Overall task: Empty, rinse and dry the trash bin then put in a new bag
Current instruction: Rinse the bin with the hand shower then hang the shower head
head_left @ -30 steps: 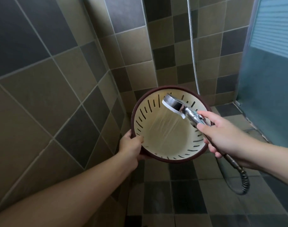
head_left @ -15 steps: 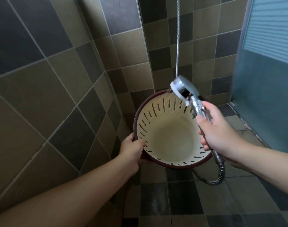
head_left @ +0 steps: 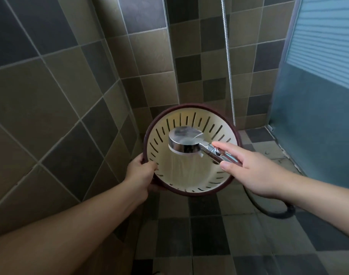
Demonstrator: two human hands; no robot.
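The trash bin [head_left: 191, 175] is round, cream inside with slotted walls and a dark maroon rim, and its mouth is tilted toward me. My left hand [head_left: 140, 172] grips its rim on the left side, thumb inside. My right hand [head_left: 255, 171] holds the chrome handle of the shower head [head_left: 184, 142], index finger stretched along it. The shower head hangs over the bin's mouth and sprays water down into it. The bin's outside and base are hidden.
Brown and dark tiled walls meet in a corner behind the bin. A metal shower hose [head_left: 228, 62] hangs down the back wall and loops on the tiled floor [head_left: 276, 212] at the right. A frosted blue glass door [head_left: 316, 96] stands at the right.
The shower head has come down from the bin's far rim to over its middle, now spraying downward. The bin has tipped a little more upright toward me.
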